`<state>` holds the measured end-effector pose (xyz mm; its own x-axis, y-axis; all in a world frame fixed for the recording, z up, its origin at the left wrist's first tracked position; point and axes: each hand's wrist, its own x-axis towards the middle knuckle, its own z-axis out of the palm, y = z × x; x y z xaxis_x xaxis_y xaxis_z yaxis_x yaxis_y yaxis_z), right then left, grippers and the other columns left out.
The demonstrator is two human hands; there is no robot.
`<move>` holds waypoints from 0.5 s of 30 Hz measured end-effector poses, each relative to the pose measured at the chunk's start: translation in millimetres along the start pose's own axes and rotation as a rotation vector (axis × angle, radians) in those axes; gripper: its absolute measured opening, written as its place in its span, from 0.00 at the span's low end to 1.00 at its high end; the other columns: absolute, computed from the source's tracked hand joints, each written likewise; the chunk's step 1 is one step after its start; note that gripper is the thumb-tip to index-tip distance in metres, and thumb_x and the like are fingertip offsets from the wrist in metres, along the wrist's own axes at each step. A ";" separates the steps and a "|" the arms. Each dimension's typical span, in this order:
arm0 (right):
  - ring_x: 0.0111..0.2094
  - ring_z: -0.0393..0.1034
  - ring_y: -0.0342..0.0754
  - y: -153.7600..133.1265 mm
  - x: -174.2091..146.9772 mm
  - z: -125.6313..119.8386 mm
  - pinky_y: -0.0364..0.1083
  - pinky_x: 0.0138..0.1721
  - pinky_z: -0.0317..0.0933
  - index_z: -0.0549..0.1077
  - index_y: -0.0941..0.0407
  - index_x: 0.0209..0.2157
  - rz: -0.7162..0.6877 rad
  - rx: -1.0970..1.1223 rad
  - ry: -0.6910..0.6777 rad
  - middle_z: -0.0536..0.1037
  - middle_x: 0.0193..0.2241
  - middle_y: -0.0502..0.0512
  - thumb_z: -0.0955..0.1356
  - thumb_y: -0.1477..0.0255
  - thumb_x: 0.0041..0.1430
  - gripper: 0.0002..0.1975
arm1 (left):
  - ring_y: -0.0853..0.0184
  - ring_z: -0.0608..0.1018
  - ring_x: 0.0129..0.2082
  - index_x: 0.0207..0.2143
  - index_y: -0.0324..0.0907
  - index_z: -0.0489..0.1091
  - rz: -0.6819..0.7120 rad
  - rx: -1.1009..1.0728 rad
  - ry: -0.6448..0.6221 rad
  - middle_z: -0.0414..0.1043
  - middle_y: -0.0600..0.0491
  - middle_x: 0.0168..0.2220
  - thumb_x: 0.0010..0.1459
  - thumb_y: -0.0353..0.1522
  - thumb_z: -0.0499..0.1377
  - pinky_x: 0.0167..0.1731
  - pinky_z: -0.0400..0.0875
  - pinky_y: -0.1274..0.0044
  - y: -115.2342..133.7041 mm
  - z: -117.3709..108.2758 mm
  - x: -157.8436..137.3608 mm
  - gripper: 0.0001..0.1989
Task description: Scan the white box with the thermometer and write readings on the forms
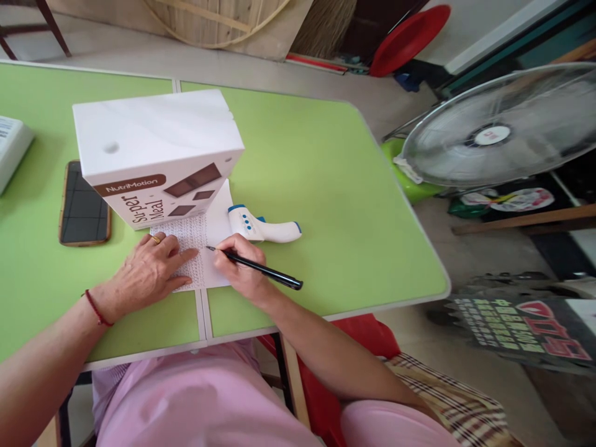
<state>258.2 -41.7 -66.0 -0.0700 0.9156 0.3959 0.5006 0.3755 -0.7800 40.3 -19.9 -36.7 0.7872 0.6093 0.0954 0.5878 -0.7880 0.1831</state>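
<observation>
A black pen [270, 271] is gripped between the thumb and fingers of my right hand [243, 266], its tip over the paper. Beneath both hands lies a white sheet of paper [216, 231], its left part covered in dense handwriting. My left hand [156, 266] rests spread on the left side of the sheet, fingers stretched out, with a ring on one of them. Behind the hands stands a white box [162, 146] printed "NutriMotion", hiding part of the sheet. A white and blue infrared thermometer [263, 226] lies just beyond my right hand.
The green folding table [298, 161] has a seam down its middle. A phone [84, 211] lies left of the box, and a white object [10, 146] sits at the left edge. To the right stands a fan [493, 133]; a red stool [367, 338] is below the table.
</observation>
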 end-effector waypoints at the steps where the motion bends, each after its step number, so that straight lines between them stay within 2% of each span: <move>1: 0.18 0.60 0.40 -0.6 -0.3 -0.8 0.40 0.20 0.58 0.65 0.53 0.26 -0.009 -0.011 0.018 0.67 0.18 0.43 0.65 0.73 0.57 0.06 | 0.57 0.69 0.37 0.55 0.40 0.70 -0.003 0.000 -0.005 0.69 0.45 0.38 0.65 0.39 0.57 0.39 0.64 0.67 0.0 0.1 0.0 0.20; 3: 0.19 0.63 0.40 -2.2 -0.2 -4.2 0.41 0.22 0.61 0.67 0.52 0.30 -0.050 -0.054 0.055 0.70 0.20 0.44 0.65 0.73 0.58 0.03 | 0.57 0.69 0.37 0.56 0.40 0.69 -0.008 -0.002 -0.020 0.68 0.45 0.38 0.65 0.39 0.57 0.39 0.64 0.67 -0.2 0.6 0.0 0.20; 5: 0.22 0.67 0.42 -3.7 1.0 -10.2 0.42 0.26 0.64 0.70 0.52 0.34 -0.164 -0.126 0.056 0.73 0.24 0.47 0.65 0.75 0.60 0.03 | 0.57 0.69 0.38 0.56 0.41 0.69 -0.011 -0.004 -0.037 0.68 0.45 0.38 0.65 0.40 0.57 0.39 0.65 0.67 -0.7 1.6 0.1 0.20; 8: 0.30 0.71 0.46 -4.3 4.1 -22.0 0.45 0.32 0.66 0.74 0.52 0.38 -0.370 -0.323 0.023 0.75 0.29 0.52 0.64 0.79 0.62 0.09 | 0.57 0.70 0.38 0.55 0.41 0.69 -0.004 0.010 -0.031 0.69 0.45 0.39 0.65 0.40 0.57 0.38 0.66 0.67 -1.8 3.1 1.0 0.20; 10: 0.33 0.71 0.48 -2.9 5.8 -29.3 0.47 0.34 0.65 0.76 0.52 0.40 -0.420 -0.506 -0.010 0.76 0.31 0.55 0.63 0.81 0.64 0.13 | 0.59 0.71 0.37 0.52 0.40 0.71 0.015 0.009 0.021 0.70 0.46 0.38 0.65 0.39 0.56 0.37 0.67 0.68 -2.3 2.3 1.7 0.17; 12: 0.35 0.69 0.49 0.0 6.7 -34.1 0.48 0.35 0.64 0.76 0.53 0.43 -0.432 -0.661 -0.054 0.76 0.34 0.57 0.62 0.82 0.65 0.15 | 0.62 0.72 0.35 0.45 0.39 0.72 0.046 -0.024 0.133 0.72 0.48 0.36 0.67 0.37 0.55 0.36 0.68 0.69 -2.2 -1.5 1.3 0.12; 15: 0.35 0.66 0.50 6.0 7.0 -35.1 0.48 0.35 0.63 0.76 0.52 0.46 -0.469 -0.785 -0.075 0.76 0.35 0.57 0.62 0.84 0.64 0.17 | 0.66 0.72 0.30 0.38 0.43 0.68 0.043 -0.053 0.463 0.70 0.53 0.31 0.67 0.32 0.54 0.33 0.68 0.71 -1.4 -12.2 -2.5 0.05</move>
<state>291.0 -38.1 -50.9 -0.4562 0.7114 0.5345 0.8472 0.5309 0.0164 35.2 -19.2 -25.2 0.6374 0.5607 0.5286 0.5363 -0.8153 0.2182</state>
